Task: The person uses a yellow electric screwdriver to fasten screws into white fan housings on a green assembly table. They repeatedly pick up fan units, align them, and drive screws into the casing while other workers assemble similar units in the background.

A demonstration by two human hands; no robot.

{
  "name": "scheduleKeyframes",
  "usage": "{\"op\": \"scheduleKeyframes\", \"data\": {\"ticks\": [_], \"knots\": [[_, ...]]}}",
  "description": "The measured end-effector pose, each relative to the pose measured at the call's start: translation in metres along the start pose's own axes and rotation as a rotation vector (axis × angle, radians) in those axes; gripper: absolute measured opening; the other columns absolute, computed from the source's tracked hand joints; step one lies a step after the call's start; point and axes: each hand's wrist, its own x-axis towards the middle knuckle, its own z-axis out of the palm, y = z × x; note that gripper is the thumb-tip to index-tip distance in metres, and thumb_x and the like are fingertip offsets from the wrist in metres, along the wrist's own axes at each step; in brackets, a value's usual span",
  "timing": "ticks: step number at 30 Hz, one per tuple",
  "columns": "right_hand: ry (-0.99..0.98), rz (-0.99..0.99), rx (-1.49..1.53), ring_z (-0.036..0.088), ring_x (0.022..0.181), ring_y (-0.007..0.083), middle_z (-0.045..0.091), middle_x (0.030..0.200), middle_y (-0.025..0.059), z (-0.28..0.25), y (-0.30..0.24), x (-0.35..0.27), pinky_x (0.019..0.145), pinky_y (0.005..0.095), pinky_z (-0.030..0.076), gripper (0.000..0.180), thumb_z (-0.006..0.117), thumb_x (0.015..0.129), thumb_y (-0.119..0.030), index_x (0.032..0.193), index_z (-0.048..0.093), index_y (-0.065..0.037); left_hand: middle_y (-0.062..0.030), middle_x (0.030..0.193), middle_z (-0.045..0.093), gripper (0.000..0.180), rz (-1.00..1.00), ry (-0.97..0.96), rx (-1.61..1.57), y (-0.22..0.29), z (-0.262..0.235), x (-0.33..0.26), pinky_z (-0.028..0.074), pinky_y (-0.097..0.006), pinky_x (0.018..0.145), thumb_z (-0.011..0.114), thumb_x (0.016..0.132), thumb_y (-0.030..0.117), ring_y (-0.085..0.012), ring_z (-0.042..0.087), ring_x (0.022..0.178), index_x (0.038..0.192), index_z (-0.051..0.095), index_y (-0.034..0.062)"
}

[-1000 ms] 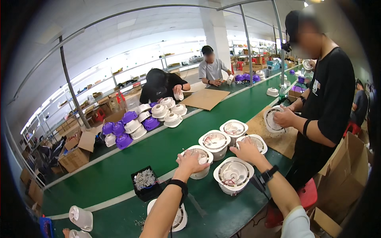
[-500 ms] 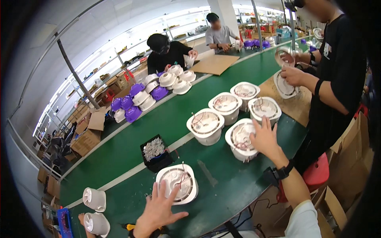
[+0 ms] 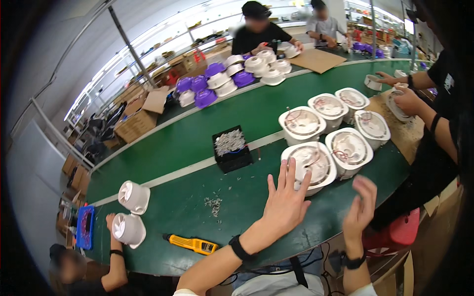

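Observation:
My left hand [image 3: 285, 204] lies with its fingers spread against the near rim of a white plastic housing [image 3: 316, 168], which has a round inset top and thin reddish wires. This housing stands in a close group with several alike, among them one [image 3: 349, 149] just to its right and one [image 3: 302, 123] behind it. Off the table's front edge, my right hand [image 3: 359, 209] is raised with nothing in it. Its fingers are slightly bent, apart and a little blurred.
A black box of small screws [image 3: 230, 143] stands mid-table, with loose screws [image 3: 213, 206] nearer me. A yellow electric screwdriver [image 3: 191, 243] lies at the front edge. Left are two white housings [image 3: 129, 230] by another person's arm. Purple and white shells [image 3: 224, 84] are heaped opposite; co-workers stand around.
The nearest housing has moved right, up to the group, with my left hand at it. My right hand has drawn back from the group toward me. The view has turned left.

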Motion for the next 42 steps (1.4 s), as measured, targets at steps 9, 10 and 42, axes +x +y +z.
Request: {"op": "scheduleKeyframes", "data": {"ticks": [9, 10, 42], "knots": [[-0.956, 0.072, 0.227, 0.052, 0.115, 0.0414, 0.05, 0.127, 0.028, 0.046, -0.051, -0.033, 0.097, 0.0445, 0.043, 0.04, 0.061, 0.085, -0.011, 0.121, 0.053, 0.006, -0.0255, 0.137, 0.04, 0.053, -0.51, 0.103, 0.056, -0.045, -0.061, -0.181, 0.032, -0.053, 0.104, 0.075, 0.074, 0.016, -0.0441, 0.037, 0.129, 0.123, 0.057, 0.0061], [-1.001, 0.006, 0.181, 0.048, 0.118, 0.0431, 0.046, 0.13, 0.0303, 0.065, -0.053, -0.035, 0.1, 0.0462, 0.04, 0.046, 0.061, 0.086, -0.016, 0.124, 0.048, 0.008, -0.0263, 0.136, 0.04, 0.054, -0.604, 0.083, 0.141, -0.051, -0.056, -0.2, 0.03, -0.059, 0.103, 0.076, 0.075, 0.024, -0.0454, 0.036, 0.129, 0.123, 0.058, 0.0081], [-0.668, -0.094, -0.189, 0.042, 0.124, 0.0407, 0.045, 0.132, 0.0265, 0.256, 0.008, -0.054, 0.109, 0.0514, 0.027, 0.049, 0.058, 0.089, -0.027, 0.122, 0.051, 0.008, -0.021, 0.138, 0.045, 0.045, -0.543, 0.115, -0.164, -0.13, -0.099, -0.2, 0.033, -0.042, 0.108, 0.061, 0.084, 0.01, -0.0394, 0.038, 0.133, 0.127, 0.052, 0.0015]]}}
